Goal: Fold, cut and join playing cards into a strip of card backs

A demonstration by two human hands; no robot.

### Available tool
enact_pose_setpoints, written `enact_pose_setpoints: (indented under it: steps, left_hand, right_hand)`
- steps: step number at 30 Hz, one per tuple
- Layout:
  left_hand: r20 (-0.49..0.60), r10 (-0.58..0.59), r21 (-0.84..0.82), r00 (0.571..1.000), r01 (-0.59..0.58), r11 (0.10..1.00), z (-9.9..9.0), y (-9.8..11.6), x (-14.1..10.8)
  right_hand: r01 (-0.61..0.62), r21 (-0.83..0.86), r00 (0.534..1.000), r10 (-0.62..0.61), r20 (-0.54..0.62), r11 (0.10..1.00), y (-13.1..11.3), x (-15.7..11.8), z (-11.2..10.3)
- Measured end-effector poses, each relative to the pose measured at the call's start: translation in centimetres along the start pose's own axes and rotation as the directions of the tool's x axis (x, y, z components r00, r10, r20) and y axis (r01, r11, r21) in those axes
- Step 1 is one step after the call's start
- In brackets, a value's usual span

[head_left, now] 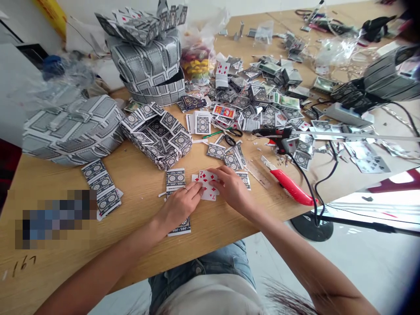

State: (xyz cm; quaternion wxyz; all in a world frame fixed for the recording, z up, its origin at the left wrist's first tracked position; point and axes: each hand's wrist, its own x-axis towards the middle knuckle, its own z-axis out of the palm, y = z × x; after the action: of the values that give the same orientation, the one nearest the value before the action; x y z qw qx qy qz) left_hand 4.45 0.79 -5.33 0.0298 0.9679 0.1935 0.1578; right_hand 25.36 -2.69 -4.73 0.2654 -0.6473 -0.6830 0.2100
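Note:
Red seven-of-diamonds playing cards (207, 189) lie face up at the table's front edge, held between both hands. The fingers of my left hand (183, 202) press on their left side. My right hand (233, 186) grips their upper right part with thumb and fingers. Under and beside my left hand runs a column of patterned cards (175, 177). Another patterned card (244, 179) shows behind my right hand. An open box woven from folded cards (157, 135) stands beyond my left hand.
Woven card bags (74, 131) stand at the left and back. Black scissors (233, 134), a glue gun (278, 139) with a cable and a red-handled cutter (292, 188) lie to the right. Heaped cards (252, 98) cover the back. A joined card strip (101, 188) lies left.

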Motion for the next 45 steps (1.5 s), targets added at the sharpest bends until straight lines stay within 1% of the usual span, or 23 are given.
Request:
enact_pose_setpoints:
  steps: [5,10,13,15,17,19,23,27,29,33,36,41,45]
  left_hand:
    - [-0.034,0.019,-0.009,0.999,-0.020,1.000,0.0,-0.3,0.0]
    - [0.013,0.011,-0.069,1.000,-0.010,0.998,-0.2,-0.6,0.0]
    - [0.017,0.006,-0.091,1.000,-0.004,0.996,-0.1,-0.8,0.0]
    - [0.017,-0.004,-0.128,1.000,0.006,0.992,0.1,-1.0,-0.1]
    - [0.014,-0.012,-0.158,1.000,0.014,0.987,0.4,-1.1,-0.2]
    - [0.004,-0.015,-0.162,1.000,0.015,0.987,0.7,-1.3,-0.3]
    - [0.000,0.015,-0.150,1.000,-0.015,0.989,0.8,-1.7,-0.2]
    - [-0.011,0.105,-0.088,0.994,-0.105,0.991,0.2,-2.0,0.2]
    - [-0.017,0.126,-0.042,0.992,-0.127,0.991,-0.1,-1.9,0.4]
    - [-0.049,0.115,-0.007,0.992,-0.115,0.993,-0.4,-1.7,0.6]
    - [-0.080,0.099,-0.013,0.992,-0.100,0.995,-0.2,-1.6,0.4]
    - [-0.106,0.032,-0.011,0.994,-0.034,0.999,0.1,-1.6,0.0]
    - [-0.111,0.050,-0.013,0.993,-0.052,0.999,0.2,-1.9,-0.1]
  right_hand:
    - [-0.002,-0.017,1.000,0.002,-0.019,1.000,0.4,-0.2,0.4]
    - [-0.004,0.010,1.000,0.005,-0.023,1.000,0.3,-0.3,0.5]
    - [0.010,-0.039,0.999,-0.012,-0.051,0.999,0.1,-0.5,0.4]
    - [0.045,-0.095,0.996,-0.052,-0.068,0.994,-0.1,-1.0,0.2]
    - [0.106,-0.132,0.993,-0.113,-0.046,0.986,-0.4,-1.7,0.1]
    - [0.167,-0.157,0.986,-0.167,0.011,0.973,-0.8,-2.5,-0.1]
    - [0.231,-0.243,0.972,-0.210,0.107,0.942,-1.6,-3.7,-0.4]
    - [0.236,-0.293,0.971,-0.211,0.115,0.926,-1.9,-4.2,-0.3]
    - [0.246,-0.303,0.969,-0.225,0.102,0.921,-1.9,-4.3,-0.3]
    - [0.269,-0.291,0.963,-0.253,0.092,0.918,-1.9,-4.2,-0.3]
    - [0.265,-0.265,0.963,-0.242,0.114,0.927,-2.0,-4.1,-0.4]
    - [0.268,-0.277,0.960,-0.233,0.154,0.923,-2.2,-4.0,-0.4]
    - [0.263,-0.257,0.961,-0.230,0.154,0.930,-2.3,-4.0,-0.4]
